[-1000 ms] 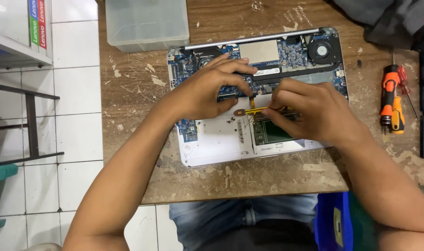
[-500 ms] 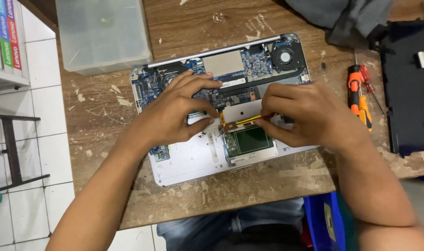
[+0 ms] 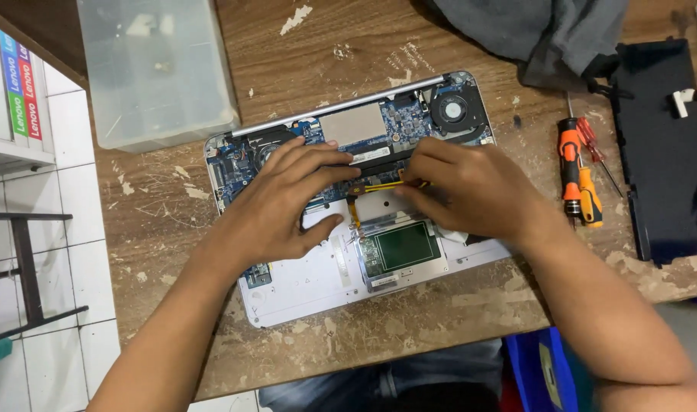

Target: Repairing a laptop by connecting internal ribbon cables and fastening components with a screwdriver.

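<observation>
Worn wooden table carries an opened laptop; right hand pinches a yellow tool over its board, left hand spread flat just beside, fingertips touching; orange screwdriver lies right of the right hand

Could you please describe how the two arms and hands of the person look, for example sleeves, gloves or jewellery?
Both forearms are bare up to the picture edge, with no sleeve in view. The left hand and the right hand wear no gloves. I see no ring, watch or bracelet on either. The fingernails are short and plain. No tape, bandage or marking shows.
</observation>
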